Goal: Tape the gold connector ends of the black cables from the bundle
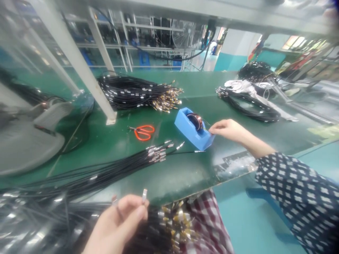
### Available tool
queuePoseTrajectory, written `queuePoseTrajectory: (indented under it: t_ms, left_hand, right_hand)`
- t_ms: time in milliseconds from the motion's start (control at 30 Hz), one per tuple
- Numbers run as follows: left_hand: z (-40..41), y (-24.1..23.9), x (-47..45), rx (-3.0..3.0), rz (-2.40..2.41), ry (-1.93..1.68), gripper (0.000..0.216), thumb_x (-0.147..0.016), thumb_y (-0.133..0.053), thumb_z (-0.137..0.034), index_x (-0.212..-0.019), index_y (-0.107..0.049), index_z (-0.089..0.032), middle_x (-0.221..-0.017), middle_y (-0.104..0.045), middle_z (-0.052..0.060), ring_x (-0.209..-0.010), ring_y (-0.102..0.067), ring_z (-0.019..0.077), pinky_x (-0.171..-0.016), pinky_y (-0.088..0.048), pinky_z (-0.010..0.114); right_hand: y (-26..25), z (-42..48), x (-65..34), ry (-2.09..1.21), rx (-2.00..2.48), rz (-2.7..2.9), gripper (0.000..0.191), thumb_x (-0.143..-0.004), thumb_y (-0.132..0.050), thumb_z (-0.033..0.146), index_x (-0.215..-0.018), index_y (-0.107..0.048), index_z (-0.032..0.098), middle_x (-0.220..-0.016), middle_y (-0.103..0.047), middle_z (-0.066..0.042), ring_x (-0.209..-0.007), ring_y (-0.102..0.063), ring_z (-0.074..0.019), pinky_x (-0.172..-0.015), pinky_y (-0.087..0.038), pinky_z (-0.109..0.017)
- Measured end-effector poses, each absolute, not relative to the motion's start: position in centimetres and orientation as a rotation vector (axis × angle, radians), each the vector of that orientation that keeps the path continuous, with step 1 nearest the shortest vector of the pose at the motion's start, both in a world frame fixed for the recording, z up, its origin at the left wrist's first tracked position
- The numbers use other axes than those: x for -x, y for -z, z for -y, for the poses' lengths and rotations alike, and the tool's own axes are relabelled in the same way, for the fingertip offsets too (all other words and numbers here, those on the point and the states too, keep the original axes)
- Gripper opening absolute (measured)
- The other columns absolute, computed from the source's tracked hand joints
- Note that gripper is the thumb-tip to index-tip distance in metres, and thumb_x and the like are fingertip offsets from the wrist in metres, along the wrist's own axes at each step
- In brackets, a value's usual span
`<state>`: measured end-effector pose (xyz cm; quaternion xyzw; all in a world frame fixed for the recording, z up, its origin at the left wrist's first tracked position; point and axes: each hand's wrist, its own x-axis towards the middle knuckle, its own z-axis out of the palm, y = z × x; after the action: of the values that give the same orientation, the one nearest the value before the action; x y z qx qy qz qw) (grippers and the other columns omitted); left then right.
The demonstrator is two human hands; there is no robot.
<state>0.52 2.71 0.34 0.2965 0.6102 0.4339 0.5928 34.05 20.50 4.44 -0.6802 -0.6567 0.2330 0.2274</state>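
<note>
We pinch 1 thin, limp black cable [119, 211] just below its stiff metal terminal [144, 194] with our left hand [119, 224]; our right hand [229, 129] nips light tape at the blue dispenser [193, 132] on the table [169, 173].

1 head camera looks forward and down, close over the green bench [169, 169].

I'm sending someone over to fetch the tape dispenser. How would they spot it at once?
On the green workbench, look just right of the orange-handled scissors. The tape dispenser sits there, the right hand touching its near end. It is the only bright blue block among the black cables, with a dark roll inside.
</note>
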Motion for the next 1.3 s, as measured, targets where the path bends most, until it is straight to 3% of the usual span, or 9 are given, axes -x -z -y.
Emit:
queuePoseTrajectory:
  t_ms: [200,433,800,1067,1300]
  left_hand:
    - [-2.8,0.4,0.1,-0.69,-1.37,-0.965,0.034,-0.059,-0.087,-0.043,-0.077,-0.074,-0.017,-0.065,-0.069,0.003,-0.056,-0.052,0.0118,-0.052,-0.038,0.02]
    - [-2.7,0.0,-0.3,-0.662,-1.381,-0.981,0.029,-0.062,-0.085,-0.038,-0.078,-0.073,-0.016,-0.066,-0.068,0.002,-0.054,-0.047,0.0096,-0.05,-0.034,0.019]
    - [-2.8,-0.8,-1.3,-0.669,-1.415,-1.027,0.022,-0.063,-0.083,-0.035,-0.071,-0.072,-0.017,-0.062,-0.065,0.001,-0.054,-0.044,0.0095,-0.051,-0.03,0.019]
    - [-2.8,-0.9,-1.3,-0.646,-1.415,-1.008,0.026,-0.06,-0.085,-0.036,-0.07,-0.072,-0.016,-0.06,-0.064,0.001,-0.052,-0.042,0.0079,-0.051,-0.028,0.018]
    - [-3.1,0.1,-0.2,-0.647,-1.367,-0.928,0.035,-0.056,-0.088,-0.042,-0.074,-0.074,-0.016,-0.065,-0.066,0.003,-0.06,-0.051,0.013,-0.055,-0.039,0.021]
  right_hand:
    - [-4.6,-21.0,-34.1,-0.879,1.894,1.597,0.013,-0.073,-0.066,0.026,-0.069,-0.076,0.018,-0.075,-0.07,-0.004,-0.067,-0.053,-0.0142,-0.056,-0.036,-0.025]
    - [-4.8,-20.9,-34.5,-1.0,1.944,1.407,0.019,-0.076,-0.069,0.029,-0.072,-0.074,0.012,-0.051,-0.044,0.003,-0.047,-0.031,-0.008,-0.044,-0.02,-0.024]
    - [-4.3,-18.9,-35.6,-1.016,1.966,1.375,0.029,-0.067,-0.081,0.04,-0.079,-0.077,0.014,-0.057,-0.056,-0.002,-0.053,-0.042,-0.0113,-0.045,-0.027,-0.023]
    - [-3.6,-19.2,-35.3,-1.034,1.943,1.42,0.021,-0.07,-0.071,0.033,-0.072,-0.075,0.013,-0.054,-0.054,0.0,-0.049,-0.039,-0.0093,-0.045,-0.027,-0.023]
    - [-3.6,-18.3,-34.2,-0.721,2.036,1.581,0.013,-0.07,-0.065,0.026,-0.063,-0.07,0.015,-0.051,-0.057,0.001,-0.052,-0.048,-0.0122,-0.053,-0.035,-0.024]
